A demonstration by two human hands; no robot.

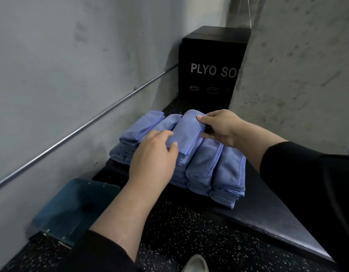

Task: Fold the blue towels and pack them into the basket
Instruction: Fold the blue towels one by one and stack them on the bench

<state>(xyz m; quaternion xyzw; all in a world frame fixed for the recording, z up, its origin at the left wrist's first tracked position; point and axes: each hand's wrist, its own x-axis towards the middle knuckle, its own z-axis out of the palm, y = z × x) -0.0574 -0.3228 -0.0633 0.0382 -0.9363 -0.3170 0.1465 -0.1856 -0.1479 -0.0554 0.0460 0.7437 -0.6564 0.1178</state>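
Black sleeves (299,163) pushed up — bare forearms, pale shoe (195,264)

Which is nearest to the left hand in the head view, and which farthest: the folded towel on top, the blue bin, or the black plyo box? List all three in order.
1. Towel: on top of the stack, under the left hand's fingers.
2. Bin: on the floor, lower left by the wall.
3. Plyo box: in the far corner, behind the stack.
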